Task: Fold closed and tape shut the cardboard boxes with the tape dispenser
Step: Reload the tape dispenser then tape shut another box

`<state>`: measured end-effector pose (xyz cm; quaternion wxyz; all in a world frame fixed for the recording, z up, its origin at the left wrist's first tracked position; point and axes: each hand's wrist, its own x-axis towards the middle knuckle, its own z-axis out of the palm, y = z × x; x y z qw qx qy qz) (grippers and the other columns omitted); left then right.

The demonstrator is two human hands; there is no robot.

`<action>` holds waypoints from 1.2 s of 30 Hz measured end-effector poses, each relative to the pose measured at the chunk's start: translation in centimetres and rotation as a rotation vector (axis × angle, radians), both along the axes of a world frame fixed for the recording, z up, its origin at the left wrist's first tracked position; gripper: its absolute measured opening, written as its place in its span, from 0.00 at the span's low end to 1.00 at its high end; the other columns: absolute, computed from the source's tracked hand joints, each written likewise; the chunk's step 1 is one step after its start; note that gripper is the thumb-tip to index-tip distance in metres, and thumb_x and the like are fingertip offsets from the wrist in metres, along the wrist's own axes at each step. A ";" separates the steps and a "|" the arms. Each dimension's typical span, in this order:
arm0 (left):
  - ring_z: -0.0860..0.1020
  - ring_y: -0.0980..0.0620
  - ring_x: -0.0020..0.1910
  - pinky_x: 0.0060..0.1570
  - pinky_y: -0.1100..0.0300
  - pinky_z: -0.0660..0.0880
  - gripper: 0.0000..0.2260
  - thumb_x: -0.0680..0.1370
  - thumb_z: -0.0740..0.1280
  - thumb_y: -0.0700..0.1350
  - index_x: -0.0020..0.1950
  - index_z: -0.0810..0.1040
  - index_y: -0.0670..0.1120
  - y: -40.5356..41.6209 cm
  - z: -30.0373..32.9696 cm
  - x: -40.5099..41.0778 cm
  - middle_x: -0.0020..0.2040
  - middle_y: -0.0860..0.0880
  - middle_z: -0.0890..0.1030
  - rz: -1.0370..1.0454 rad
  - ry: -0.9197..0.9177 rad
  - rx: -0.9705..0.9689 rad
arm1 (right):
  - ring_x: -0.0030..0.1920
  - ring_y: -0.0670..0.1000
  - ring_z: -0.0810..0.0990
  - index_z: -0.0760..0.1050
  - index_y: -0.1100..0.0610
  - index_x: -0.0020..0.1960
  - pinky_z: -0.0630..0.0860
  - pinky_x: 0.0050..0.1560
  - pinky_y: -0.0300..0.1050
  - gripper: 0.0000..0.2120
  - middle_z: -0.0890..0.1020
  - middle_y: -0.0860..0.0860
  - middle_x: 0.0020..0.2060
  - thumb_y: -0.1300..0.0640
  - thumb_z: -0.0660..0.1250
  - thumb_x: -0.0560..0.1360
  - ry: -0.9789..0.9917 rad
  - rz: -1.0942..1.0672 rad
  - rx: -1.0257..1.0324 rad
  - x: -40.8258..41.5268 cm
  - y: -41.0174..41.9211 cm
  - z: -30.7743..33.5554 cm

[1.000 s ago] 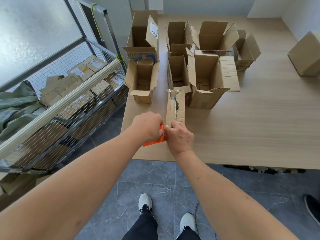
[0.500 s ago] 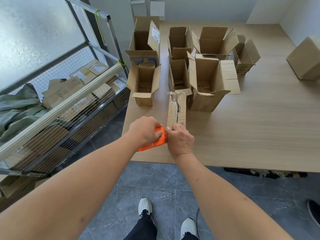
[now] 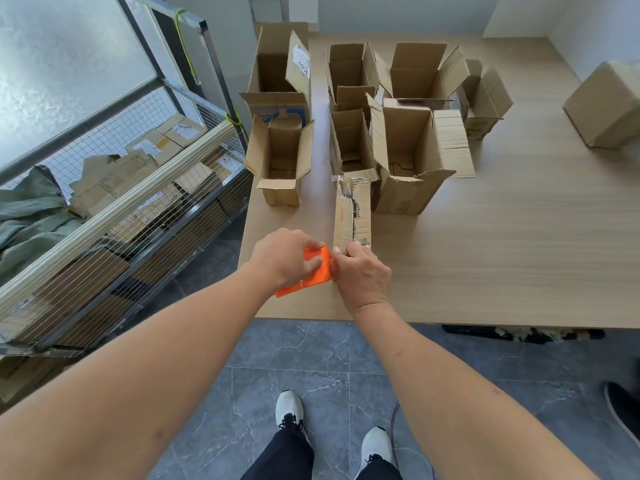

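near the table's (image 3: pixel 519 258) front edge at frame centre, left hand (image 3: pixel 285 259) grips the orange tape dispenser (image 3: pixel 313 271), right hand (image 3: pixel 360 273) pinches the narrow box (image 3: pixel 351 213) being taped; open boxes (image 3: pixel 408 157) behind remain unsealed.

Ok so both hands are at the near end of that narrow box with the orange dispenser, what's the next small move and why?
Probably draw the orange tape dispenser back toward the table edge to cut the tape. The left hand grips it right at the near end of the long narrow closed cardboard box, clear tape already runs along the box's top, and the right hand pinches that near end, bracing it.
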<state>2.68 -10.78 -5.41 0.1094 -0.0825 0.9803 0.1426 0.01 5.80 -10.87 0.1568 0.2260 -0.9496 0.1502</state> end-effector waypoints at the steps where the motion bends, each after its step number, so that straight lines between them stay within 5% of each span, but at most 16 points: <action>1: 0.81 0.48 0.54 0.44 0.54 0.77 0.18 0.78 0.64 0.62 0.67 0.78 0.65 0.1 0.0 -0.1 0.58 0.53 0.83 -0.025 0.012 -0.030 | 0.33 0.54 0.79 0.84 0.52 0.40 0.71 0.25 0.40 0.07 0.78 0.49 0.34 0.60 0.81 0.68 0.000 -0.002 0.004 0.1 0.0 0.0; 5: 0.81 0.48 0.54 0.43 0.55 0.73 0.18 0.78 0.64 0.62 0.67 0.78 0.65 0.2 0.0 -0.3 0.58 0.53 0.83 -0.034 0.022 -0.053 | 0.31 0.55 0.80 0.84 0.53 0.38 0.73 0.25 0.41 0.07 0.78 0.50 0.32 0.60 0.81 0.69 -0.001 -0.023 -0.004 0.3 0.0 0.6; 12: 0.80 0.48 0.58 0.55 0.48 0.79 0.19 0.77 0.67 0.64 0.67 0.79 0.63 -1.0 -1.3 0.0 0.65 0.52 0.81 0.083 -0.025 0.141 | 0.35 0.57 0.82 0.84 0.54 0.37 0.76 0.27 0.43 0.07 0.79 0.50 0.33 0.60 0.80 0.71 0.031 -0.012 -0.028 0.4 0.3 0.6; 20: 0.76 0.50 0.51 0.48 0.54 0.75 0.18 0.76 0.69 0.64 0.65 0.80 0.65 -1.7 -2.0 -0.9 0.64 0.51 0.81 0.068 -0.034 0.168 | 0.40 0.59 0.85 0.86 0.55 0.43 0.80 0.30 0.47 0.03 0.82 0.52 0.36 0.60 0.78 0.73 0.039 0.019 -0.036 0.8 0.6 0.7; 24: 0.79 0.48 0.54 0.47 0.52 0.77 0.18 0.76 0.67 0.65 0.65 0.79 0.67 -1.5 -1.1 -1.5 0.61 0.52 0.82 -0.056 0.002 0.037 | 0.37 0.59 0.83 0.85 0.56 0.40 0.76 0.28 0.46 0.05 0.80 0.52 0.34 0.60 0.76 0.75 0.023 0.014 -0.057 0.8 0.6 1.1; 28: 0.80 0.48 0.51 0.38 0.56 0.67 0.18 0.77 0.65 0.65 0.66 0.78 0.67 -0.8 -0.2 -2.0 0.57 0.53 0.82 -0.177 0.058 -0.138 | 0.39 0.60 0.83 0.84 0.56 0.43 0.76 0.29 0.47 0.07 0.81 0.53 0.36 0.58 0.71 0.79 -0.033 0.018 -0.060 0.8 0.8 1.4; 36: 0.81 0.47 0.53 0.39 0.55 0.69 0.18 0.78 0.64 0.65 0.68 0.76 0.67 -0.7 -0.4 -1.1 0.57 0.52 0.82 -0.148 0.066 -0.139 | 0.35 0.59 0.81 0.85 0.54 0.45 0.74 0.27 0.44 0.03 0.79 0.52 0.36 0.59 0.73 0.78 -0.057 0.027 -0.018 0.8 0.7 1.5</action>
